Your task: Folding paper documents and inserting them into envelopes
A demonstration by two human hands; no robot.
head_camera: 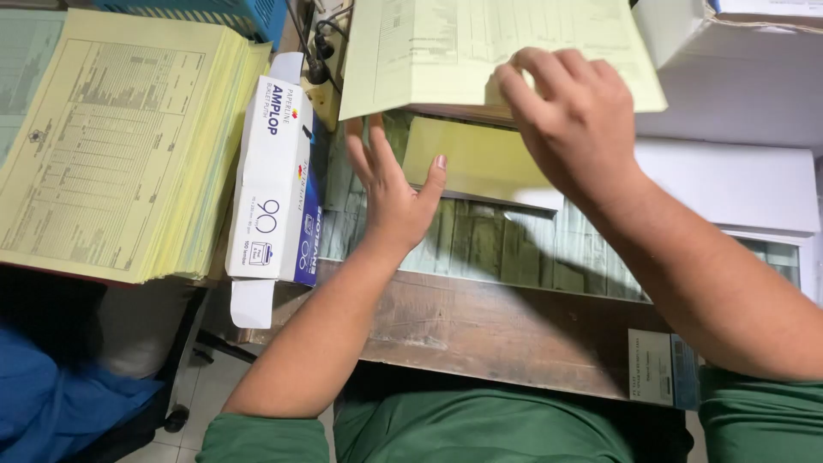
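Right now my right hand (576, 120) pinches the yellow sheet (480, 47) by its lower edge and holds it up over the bench (480, 317). My left hand (396, 193) is open and flat, holding nothing, just beside the yellow pile (476, 159) under the sheet. I think the thin sheet could bend or slip, because I only grip one edge. The white box (276, 180) lies on its side with its end flaps open; I cannot see what is inside. A big yellow stack (120, 146) sits to the left.
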